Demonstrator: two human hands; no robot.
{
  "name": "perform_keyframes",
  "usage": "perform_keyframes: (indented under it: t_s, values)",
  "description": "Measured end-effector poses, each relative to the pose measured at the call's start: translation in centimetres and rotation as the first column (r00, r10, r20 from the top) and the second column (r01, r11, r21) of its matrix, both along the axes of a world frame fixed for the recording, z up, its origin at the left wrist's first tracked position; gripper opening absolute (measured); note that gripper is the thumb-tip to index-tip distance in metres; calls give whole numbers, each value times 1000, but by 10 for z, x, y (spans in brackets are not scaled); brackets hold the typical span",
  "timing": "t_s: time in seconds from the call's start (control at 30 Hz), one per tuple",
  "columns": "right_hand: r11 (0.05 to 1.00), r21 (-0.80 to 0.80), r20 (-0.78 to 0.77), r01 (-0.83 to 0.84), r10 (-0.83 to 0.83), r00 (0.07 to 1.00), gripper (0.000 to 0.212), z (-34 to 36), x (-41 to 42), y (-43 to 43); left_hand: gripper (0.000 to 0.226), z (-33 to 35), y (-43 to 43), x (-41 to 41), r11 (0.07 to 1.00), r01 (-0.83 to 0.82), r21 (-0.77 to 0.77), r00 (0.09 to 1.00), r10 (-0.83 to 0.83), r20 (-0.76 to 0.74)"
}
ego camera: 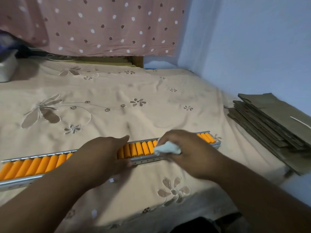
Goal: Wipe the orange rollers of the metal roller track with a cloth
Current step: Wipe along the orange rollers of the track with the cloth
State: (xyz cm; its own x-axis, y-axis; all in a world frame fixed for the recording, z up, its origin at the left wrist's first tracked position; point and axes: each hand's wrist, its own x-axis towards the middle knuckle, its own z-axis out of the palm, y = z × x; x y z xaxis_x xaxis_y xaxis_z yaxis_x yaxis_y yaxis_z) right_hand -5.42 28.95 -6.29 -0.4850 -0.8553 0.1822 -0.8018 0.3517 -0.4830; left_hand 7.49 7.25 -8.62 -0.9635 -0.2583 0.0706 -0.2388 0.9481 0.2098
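Observation:
A long metal roller track [146, 161] lies across a beige bedsheet, running from the lower left edge up to the right. Its orange rollers [136, 149] sit side by side in the silver frame. My left hand [102, 153] grips the track near its middle, fingers over the far rail and thumb on the near rail. My right hand [185, 150] holds a bunched white cloth [167, 148] pressed onto the rollers right of centre. The rollers under both hands are hidden.
A stack of flattened brown cardboard [272, 121] lies at the right by the blue wall. A pink spotted curtain [101, 26] hangs behind the bed. A white object [6, 68] sits at the far left. Something dark [195, 226] shows at the bottom edge.

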Motion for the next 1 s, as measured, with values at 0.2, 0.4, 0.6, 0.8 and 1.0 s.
perform_keyframes:
  t_s: [0.2,0.4,0.6,0.8,1.0]
  values:
    - [955,-163,-109,246,-266,958,13,-28,-37,-29,90,6,1,1,996,-43,80,998,40,47]
    - [994,-60,-193,89,-99,976,16,-41,38,-95,125,-2,-3,-2,976,-28,217,998,40,-51]
    - [994,-39,117,99,-94,989,10,-14,49,-56,127,-12,-11,3,961,38,273,994,-8,-108]
    - [908,-274,193,317,-271,943,7,-14,35,-16,67,-10,11,2,963,265,-43,963,-267,-47]
    - [903,-289,256,317,-246,935,6,-19,51,-20,78,-16,-3,14,958,273,-88,944,-250,216]
